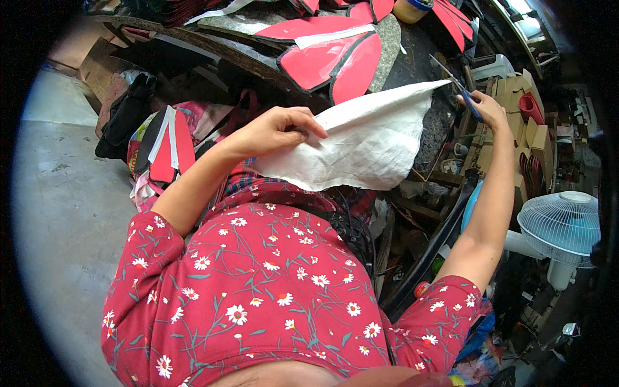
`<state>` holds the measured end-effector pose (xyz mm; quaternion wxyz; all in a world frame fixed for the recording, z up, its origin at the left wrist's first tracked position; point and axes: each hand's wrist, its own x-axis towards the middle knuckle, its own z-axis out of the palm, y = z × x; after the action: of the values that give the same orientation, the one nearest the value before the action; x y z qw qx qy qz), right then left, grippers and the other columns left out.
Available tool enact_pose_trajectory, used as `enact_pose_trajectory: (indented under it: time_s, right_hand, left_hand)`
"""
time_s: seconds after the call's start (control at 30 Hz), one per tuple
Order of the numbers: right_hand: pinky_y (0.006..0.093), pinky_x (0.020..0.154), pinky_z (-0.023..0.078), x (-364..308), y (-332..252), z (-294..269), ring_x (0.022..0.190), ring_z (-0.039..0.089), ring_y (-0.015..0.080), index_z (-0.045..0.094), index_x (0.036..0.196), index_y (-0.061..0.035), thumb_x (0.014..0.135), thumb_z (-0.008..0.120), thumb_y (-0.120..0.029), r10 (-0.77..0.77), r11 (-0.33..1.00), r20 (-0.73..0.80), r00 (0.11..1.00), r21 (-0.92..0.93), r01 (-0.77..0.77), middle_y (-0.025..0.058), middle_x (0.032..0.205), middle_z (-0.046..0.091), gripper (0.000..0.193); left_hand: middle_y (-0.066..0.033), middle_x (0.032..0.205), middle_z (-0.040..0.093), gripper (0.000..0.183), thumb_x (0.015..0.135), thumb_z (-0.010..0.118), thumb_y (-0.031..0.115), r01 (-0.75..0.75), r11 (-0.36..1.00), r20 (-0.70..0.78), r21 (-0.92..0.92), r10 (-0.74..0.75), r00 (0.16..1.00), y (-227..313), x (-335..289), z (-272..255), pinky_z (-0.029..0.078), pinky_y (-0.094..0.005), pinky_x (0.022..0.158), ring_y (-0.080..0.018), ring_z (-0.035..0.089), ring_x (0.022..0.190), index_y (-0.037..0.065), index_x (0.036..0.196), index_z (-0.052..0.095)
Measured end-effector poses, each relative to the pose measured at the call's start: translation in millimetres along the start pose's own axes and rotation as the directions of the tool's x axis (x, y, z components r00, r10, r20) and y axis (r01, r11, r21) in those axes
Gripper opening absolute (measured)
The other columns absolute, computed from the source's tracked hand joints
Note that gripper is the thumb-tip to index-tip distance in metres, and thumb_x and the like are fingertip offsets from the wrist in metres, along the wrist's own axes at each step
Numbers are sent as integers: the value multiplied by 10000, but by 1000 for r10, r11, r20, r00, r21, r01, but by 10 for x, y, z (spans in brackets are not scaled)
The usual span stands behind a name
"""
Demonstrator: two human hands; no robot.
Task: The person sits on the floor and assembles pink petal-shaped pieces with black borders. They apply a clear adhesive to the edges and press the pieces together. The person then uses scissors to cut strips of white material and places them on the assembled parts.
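My left hand (290, 131) pinches a white piece of cloth (367, 138) along its upper left edge, thumb against fingers. The cloth spreads out above my lap, and its far right corner comes to a point close to the scissors. In my right hand (488, 111), fingers wrapped round the blue handles, is a pair of scissors (456, 84) with the blades pointing up and left. Whether the blades touch the cloth corner I cannot tell. Just beyond the cloth, red shiny pieces with black edging (316, 64) lie on the worktable, a white strip (335, 36) across them.
A grey stone-like slab (389, 55) lies under the red pieces. At the table's far edge stands a yellowish jar (411, 9). More red and black pieces (173, 145) sit at my left. On my right are a fan (561, 226) and cardboard boxes (516, 90).
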<state>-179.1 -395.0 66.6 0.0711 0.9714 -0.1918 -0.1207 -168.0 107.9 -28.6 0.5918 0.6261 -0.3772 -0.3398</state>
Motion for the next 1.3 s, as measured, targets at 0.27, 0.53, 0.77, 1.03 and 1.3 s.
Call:
enact_pose_trajectory:
  time_s: [0.27,0.53,0.77,1.03,1.3]
  right_hand:
    - [279,670,460,-318,345,13,632,610,132,648,986,-90,898,431,-724,40,396,214,976,894,-212,-2,649,604,677]
    - [321,768,443,-1415,-289,344,766,572,169,602,1104,-32,908,383,-742,-252,1,-188,949,981,195,54,790,583,769]
    - [347,731,435,-2488,-533,464,789,538,192,566,1125,-2,783,498,-816,-37,-285,-310,950,914,288,74,907,568,886]
    - [300,737,457,-3168,-1075,784,795,584,163,595,1118,22,793,546,-783,97,-51,-99,990,993,104,67,849,602,869]
    - [252,743,417,-3018,-1481,934,839,553,129,575,1153,68,805,626,-704,-73,-108,-30,997,994,22,70,864,606,848]
  left_hand:
    - [-18,942,608,347,777,529,-3,138,980,-12,-145,-141,990,37,-267,-145,418,-240,863,-110,546,930,27,1061,726]
    - [-33,1005,578,385,878,651,80,-245,964,95,-107,255,962,755,33,114,414,-276,888,-112,520,979,70,1263,645]
    - [-39,1202,524,801,756,795,61,-534,833,-43,146,544,838,1115,1078,285,484,-267,843,-120,556,993,60,1465,423]
    - [-66,1000,714,444,799,708,-1,-367,919,-126,-145,351,928,815,1610,583,528,-256,840,-100,653,935,67,1235,654]
    - [-87,1140,547,743,727,792,70,-373,892,-221,257,430,876,661,1295,742,531,-259,785,-126,578,846,107,1405,488]
